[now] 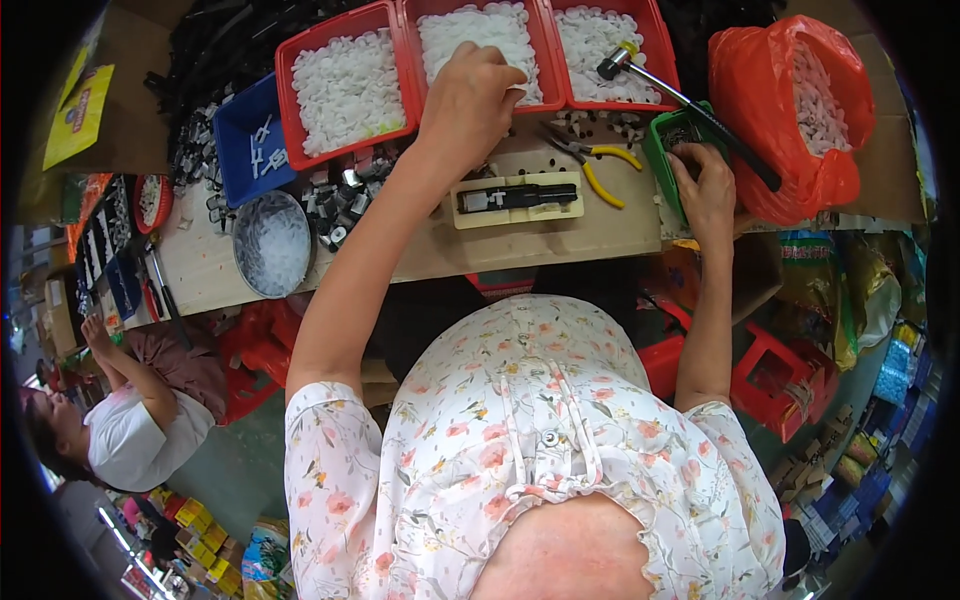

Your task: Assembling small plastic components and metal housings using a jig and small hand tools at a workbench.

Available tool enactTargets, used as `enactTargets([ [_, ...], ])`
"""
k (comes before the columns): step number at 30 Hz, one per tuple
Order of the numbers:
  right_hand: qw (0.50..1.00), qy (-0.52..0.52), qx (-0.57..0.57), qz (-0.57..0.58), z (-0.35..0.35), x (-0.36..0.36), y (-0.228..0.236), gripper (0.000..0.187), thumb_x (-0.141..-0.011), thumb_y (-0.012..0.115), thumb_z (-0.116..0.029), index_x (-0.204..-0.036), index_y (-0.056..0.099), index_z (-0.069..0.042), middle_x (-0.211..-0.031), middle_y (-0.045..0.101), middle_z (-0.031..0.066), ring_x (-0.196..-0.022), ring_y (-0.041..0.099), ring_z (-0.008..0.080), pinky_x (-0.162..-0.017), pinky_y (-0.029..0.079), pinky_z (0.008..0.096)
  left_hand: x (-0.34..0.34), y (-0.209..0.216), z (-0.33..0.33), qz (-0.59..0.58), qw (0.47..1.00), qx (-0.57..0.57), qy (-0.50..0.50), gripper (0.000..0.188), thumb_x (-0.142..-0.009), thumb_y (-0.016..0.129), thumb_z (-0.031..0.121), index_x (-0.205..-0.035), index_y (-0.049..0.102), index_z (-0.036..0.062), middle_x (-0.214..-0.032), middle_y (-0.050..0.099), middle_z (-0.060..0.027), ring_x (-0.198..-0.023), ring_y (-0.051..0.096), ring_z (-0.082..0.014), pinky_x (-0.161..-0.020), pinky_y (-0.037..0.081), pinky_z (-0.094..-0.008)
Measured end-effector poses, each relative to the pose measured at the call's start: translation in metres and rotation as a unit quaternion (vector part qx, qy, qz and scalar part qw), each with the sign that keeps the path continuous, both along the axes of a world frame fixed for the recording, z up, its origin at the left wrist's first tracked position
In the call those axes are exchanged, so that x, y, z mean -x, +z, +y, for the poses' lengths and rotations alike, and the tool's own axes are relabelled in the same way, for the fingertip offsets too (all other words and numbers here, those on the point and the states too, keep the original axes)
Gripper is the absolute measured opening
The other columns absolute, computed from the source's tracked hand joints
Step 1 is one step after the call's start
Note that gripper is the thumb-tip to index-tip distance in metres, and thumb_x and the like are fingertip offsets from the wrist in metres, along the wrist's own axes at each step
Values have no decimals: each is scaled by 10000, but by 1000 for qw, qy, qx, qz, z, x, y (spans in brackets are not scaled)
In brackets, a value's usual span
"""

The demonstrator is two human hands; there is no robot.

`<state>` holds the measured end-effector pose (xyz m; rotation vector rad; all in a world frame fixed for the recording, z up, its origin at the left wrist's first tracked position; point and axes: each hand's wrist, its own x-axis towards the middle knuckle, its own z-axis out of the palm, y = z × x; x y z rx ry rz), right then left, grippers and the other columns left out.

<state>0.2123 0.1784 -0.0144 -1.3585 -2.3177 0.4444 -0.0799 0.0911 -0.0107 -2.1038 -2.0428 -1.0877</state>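
Note:
Over the front of the middle red tray (pixel 545 92), full of small white plastic pieces, my left hand (pixel 472 105) is bent with its fingertips drawn together. What they hold, if anything, is hidden. My right hand (pixel 703 190) reaches into a small green tray (pixel 665 178), fingers pinched at its small dark contents; I cannot make out a piece between them. Between my hands, a cream holding block (pixel 470 217) lies on the table with a black elongated part (pixel 535 194) set in it. Yellow-handled pliers (pixel 606 180) lie just beyond the block's right end.
A hammer (pixel 700 112) rests across the right red tray and green tray. Beside it stands a red plastic bag (pixel 745 95) of white pieces. To the left are a blue tray (pixel 232 150), a metal bowl (pixel 240 255) and loose metal parts (pixel 345 200). Another person (pixel 140 410) sits far left.

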Motion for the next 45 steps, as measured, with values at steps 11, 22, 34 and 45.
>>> enactTargets([
  [11, 998, -35, 19, 51, 5, 1, -4, 137, -836, 692, -108, -908, 701, 8, -858, 685, 158, -745, 661, 291, -698, 498, 374, 6, -7, 29, 4, 997, 78, -13, 135, -772, 756, 125, -863, 762, 26, -807, 677, -141, -823, 611, -301, -752, 491, -403],
  [22, 993, -47, 16, 111, -7, -13, 0, 143, -858, 734, -86, -918, 670, 27, -780, 656, 64, -694, 567, 103, -645, 463, 269, 6, -8, 33, -96, 987, 131, 6, 149, -735, 687, 96, -827, 751, -2, -774, 675, -235, -764, 655, -385, -775, 526, -447],
  [34, 956, 6, 73, 284, -30, 20, 13, 80, -904, 684, -44, -942, 653, 19, -846, 651, 1, -783, 581, 63, -719, 464, 204, -6, 19, 12, -176, 981, 78, 22, 175, -780, 664, 132, -851, 737, -12, -797, 693, -225, -744, 686, -350, -718, 545, -393],
  [45, 888, 144, 146, 411, -62, 101, 13, 69, -891, 692, -21, -936, 661, 22, -911, 681, 38, -833, 604, 78, -765, 481, 220, -37, 31, -51, -536, 835, 113, 50, 131, -852, 745, 69, -948, 730, -19, -831, 717, -16, -751, 639, -50, -655, 490, -191],
])
